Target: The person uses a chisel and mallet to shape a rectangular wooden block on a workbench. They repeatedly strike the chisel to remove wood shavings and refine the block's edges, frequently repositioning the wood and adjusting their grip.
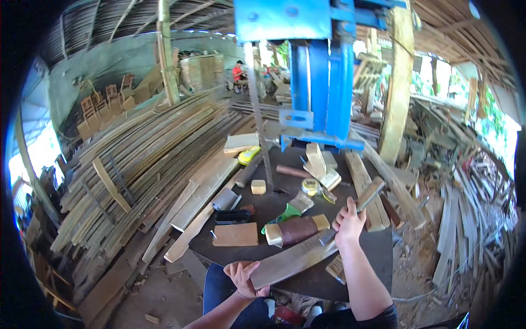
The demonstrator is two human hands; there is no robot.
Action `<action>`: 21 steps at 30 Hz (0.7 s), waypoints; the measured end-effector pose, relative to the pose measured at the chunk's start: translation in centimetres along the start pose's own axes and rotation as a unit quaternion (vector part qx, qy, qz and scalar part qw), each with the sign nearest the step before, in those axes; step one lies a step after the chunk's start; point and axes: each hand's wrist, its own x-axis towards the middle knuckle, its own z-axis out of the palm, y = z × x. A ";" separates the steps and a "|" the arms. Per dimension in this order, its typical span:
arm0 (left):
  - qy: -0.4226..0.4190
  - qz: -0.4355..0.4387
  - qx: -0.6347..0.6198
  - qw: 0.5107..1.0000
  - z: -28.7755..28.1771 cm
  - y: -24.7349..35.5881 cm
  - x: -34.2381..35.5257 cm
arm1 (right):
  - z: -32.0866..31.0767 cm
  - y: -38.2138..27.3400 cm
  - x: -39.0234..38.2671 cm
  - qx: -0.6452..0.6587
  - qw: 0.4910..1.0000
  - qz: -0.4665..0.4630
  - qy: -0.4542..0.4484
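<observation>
"Head view: how did the 2 hands hold?"

"Left hand point(243, 277) curled round the left end of a flat board point(296, 264); right hand point(349, 222) closed on a wooden-handled tool point(371, 194), its grey end apparently against the board."

"Where was the board?"

"Slanted over the near edge of a dark table point(375, 257)."

"Any risk?"

"A skidding tool, I judged, might have run toward the left hand; a loosened hold might have tipped the board."

"Textures?"

"Smooth brown grain, a maroon-wrapped block point(298, 231), rough stacked planks point(148, 153) beyond."
</observation>
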 end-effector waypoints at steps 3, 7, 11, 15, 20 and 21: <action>-0.022 0.000 0.013 1.000 -0.2 0.3 0.3 | -0.3 0.2 0.6 -0.009 1.000 0.000 -0.016; -0.028 -0.001 0.022 0.999 -0.2 0.5 0.3 | -0.4 0.2 0.6 -0.016 1.000 0.004 -0.004; -0.015 -0.017 0.017 1.000 0.0 0.4 0.4 | 0.0 0.1 0.6 -0.026 0.999 -0.013 -0.014; 0.002 -0.006 0.019 1.000 0.1 0.2 -0.1 | -0.4 0.6 1.0 -0.030 0.999 -0.004 -0.020; 0.008 0.001 0.013 1.000 0.1 0.0 -0.2 | -0.3 0.5 1.0 -0.029 1.000 0.004 -0.009; 0.013 0.002 0.015 1.000 0.2 0.1 0.0 | -0.2 0.3 1.1 -0.031 0.999 -0.002 -0.005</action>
